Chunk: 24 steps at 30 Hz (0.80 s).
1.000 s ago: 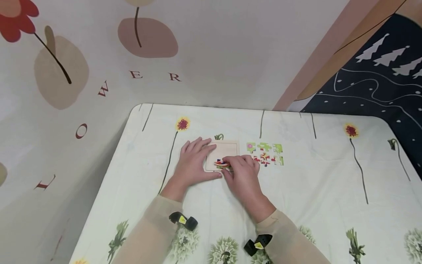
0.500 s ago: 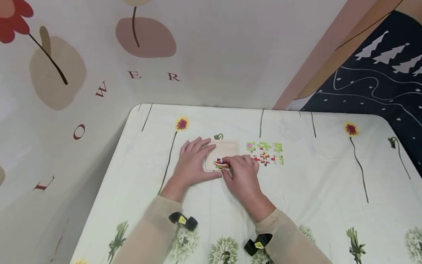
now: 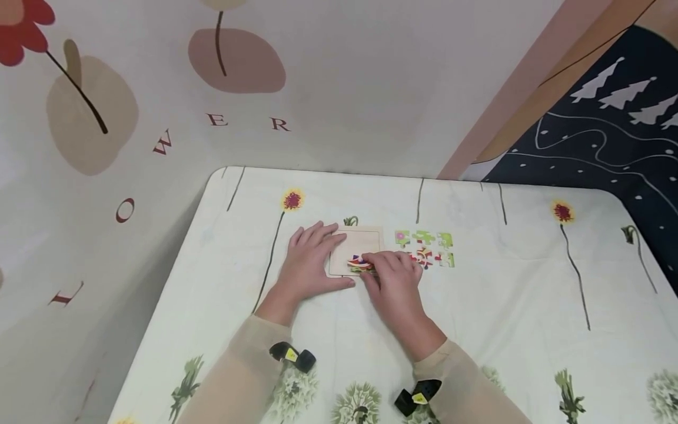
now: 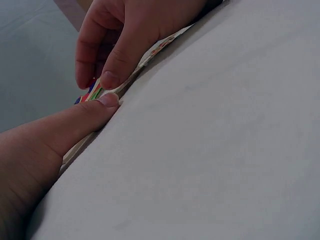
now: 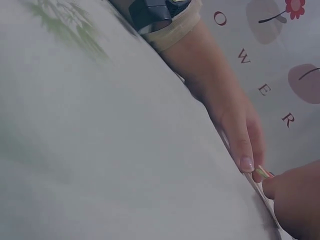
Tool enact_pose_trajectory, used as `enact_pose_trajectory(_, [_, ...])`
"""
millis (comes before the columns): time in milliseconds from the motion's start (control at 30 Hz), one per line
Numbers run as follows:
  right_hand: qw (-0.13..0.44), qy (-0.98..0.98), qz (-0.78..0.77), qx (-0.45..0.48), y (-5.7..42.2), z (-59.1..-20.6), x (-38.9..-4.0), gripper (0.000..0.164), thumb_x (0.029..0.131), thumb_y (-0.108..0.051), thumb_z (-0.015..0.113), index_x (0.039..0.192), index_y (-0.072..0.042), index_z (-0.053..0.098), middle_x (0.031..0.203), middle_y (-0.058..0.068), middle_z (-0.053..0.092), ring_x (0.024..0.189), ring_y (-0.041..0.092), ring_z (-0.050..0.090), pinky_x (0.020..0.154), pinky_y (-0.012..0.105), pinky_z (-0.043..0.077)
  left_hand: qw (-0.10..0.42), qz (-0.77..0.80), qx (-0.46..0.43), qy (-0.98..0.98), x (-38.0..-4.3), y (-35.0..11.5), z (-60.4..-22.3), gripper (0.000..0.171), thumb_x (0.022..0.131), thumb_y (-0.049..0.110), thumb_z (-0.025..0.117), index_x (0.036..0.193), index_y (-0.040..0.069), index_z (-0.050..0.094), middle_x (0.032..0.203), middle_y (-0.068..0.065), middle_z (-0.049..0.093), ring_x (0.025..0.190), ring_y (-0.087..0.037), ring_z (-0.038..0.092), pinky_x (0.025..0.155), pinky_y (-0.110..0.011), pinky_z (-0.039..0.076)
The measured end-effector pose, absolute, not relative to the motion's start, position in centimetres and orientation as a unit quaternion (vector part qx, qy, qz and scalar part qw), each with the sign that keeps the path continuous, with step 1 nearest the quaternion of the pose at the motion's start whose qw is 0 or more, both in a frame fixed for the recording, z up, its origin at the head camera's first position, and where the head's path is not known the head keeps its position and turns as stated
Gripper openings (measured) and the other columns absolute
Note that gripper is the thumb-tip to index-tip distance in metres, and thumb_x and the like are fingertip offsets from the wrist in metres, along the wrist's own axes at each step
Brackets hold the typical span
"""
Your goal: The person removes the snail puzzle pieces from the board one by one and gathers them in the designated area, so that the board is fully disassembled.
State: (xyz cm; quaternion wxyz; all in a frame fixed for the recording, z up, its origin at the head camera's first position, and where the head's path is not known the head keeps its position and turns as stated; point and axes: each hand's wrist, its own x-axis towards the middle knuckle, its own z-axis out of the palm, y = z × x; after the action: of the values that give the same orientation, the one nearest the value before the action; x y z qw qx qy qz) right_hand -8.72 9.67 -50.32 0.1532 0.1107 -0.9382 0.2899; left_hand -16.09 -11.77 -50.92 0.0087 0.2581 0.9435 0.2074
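Observation:
A square wooden puzzle board (image 3: pixel 356 240) lies on the cloth. My left hand (image 3: pixel 308 259) is spread over its left side, fingers along the far left part and thumb stretched along the near edge. My right hand (image 3: pixel 394 280) pinches a colourful jigsaw puzzle piece (image 3: pixel 358 262), red, blue and green, between thumb and fingers, low over the board's near right part. The fingers hide part of the piece. In the left wrist view, the right thumb's tip is close to the left thumb (image 4: pixel 85 120), and a bit of the piece's coloured edge (image 4: pixel 86 96) shows.
Several loose puzzle pieces (image 3: pixel 424 237), green and red, lie in two rows right of the board, partly covered by the right hand. A flower-print cloth (image 3: pixel 503 282) covers the table, which meets a printed wall (image 3: pixel 360 118) behind. Dark cloth (image 3: pixel 598 147) hangs at the right.
My right hand has shifted slightly to the right with the puzzle piece in its fingers. The left hand stays in place on the board.

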Motion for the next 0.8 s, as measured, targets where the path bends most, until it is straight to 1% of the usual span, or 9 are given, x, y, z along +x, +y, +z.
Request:
enact_pose_trajectory(200, [0.165,-0.935,0.296,0.108,10.6,-50.5,-8.4,0.037,0.094,-0.014,0.084,0.13,-0.015,0.074,0.123,0.004,0.069,0.12,0.033,0.051,0.101,0.062,0.028,0.006,0.205,0.256,0.945,-16.1,-11.7,-51.0,0.102,0.076,0.078,0.079,0.157,0.02,0.056,0.169,-0.002,0.04,0.159,-0.031,0.025,0.126,-0.061,0.012])
enact_pose_trajectory(467, [0.185,-0.931,0.3,0.099,12.0,-50.5,-8.4,0.036,0.093,-0.012,0.083,0.128,-0.013,0.075,0.122,0.007,0.068,0.119,0.034,0.05,0.099,0.062,0.03,0.008,0.209,0.255,0.944,-16.2,-11.7,-50.9,0.101,0.076,0.076,0.08,0.157,0.021,0.056,0.169,-0.001,0.04,0.158,-0.03,0.025,0.127,-0.061,0.012])
enact_pose_trajectory(800, [0.193,-0.925,0.31,0.103,12.7,-50.8,-8.1,0.034,0.093,-0.011,0.083,0.126,-0.013,0.076,0.122,0.009,0.067,0.115,0.035,0.051,0.099,0.063,0.03,0.013,0.207,0.254,0.945,-16.0,-11.7,-50.8,0.101,0.076,0.076,0.08,0.157,0.021,0.056,0.169,-0.002,0.04,0.158,-0.031,0.025,0.126,-0.061,0.012])
